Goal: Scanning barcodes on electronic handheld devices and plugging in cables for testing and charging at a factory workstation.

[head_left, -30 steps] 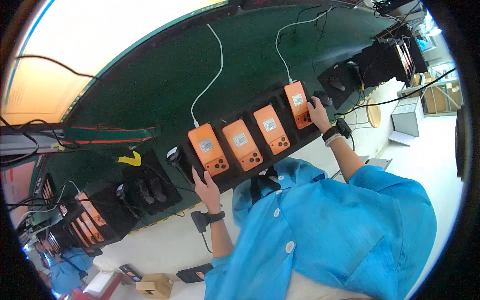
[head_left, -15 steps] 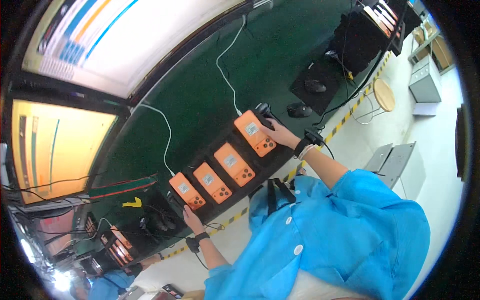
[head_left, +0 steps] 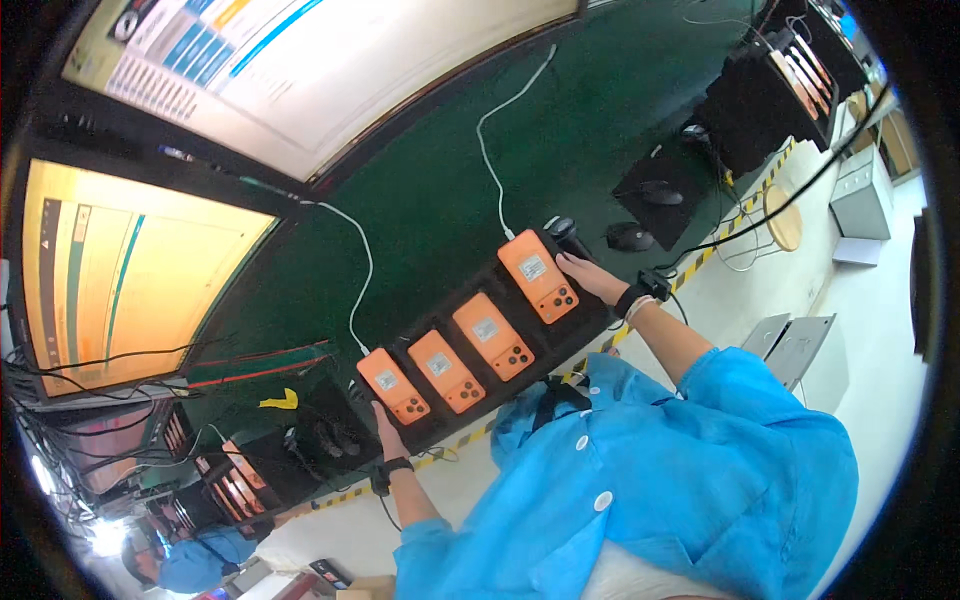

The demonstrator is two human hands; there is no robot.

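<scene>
Several orange phones, backs up with white labels, lie in a row on a long black tray (head_left: 583,338). My left hand (head_left: 389,434) is at the tray's left end, beside the leftmost phone (head_left: 394,386), its fingers partly hidden along the edge. At the other end my right hand (head_left: 594,281) grips the tray by the rightmost phone (head_left: 538,276), thumb side close to that phone's edge. White cables (head_left: 371,262) run into the top ends of these two outer phones. Between them lie two phones (head_left: 447,371) with no cable.
Two lit monitors (head_left: 150,290) stand at the left and far left. A black handheld scanner (head_left: 565,232) lies beyond my right hand, with black mice (head_left: 630,237) to its right. Racks of phones (head_left: 803,75) stand at both ends of the green bench (head_left: 430,230). A yellow piece (head_left: 280,399) lies at left.
The whole view has shifted, so bench, tray and phones appear farther right. Both hands stay at the tray's ends; my left hand sits slightly farther up along its side.
</scene>
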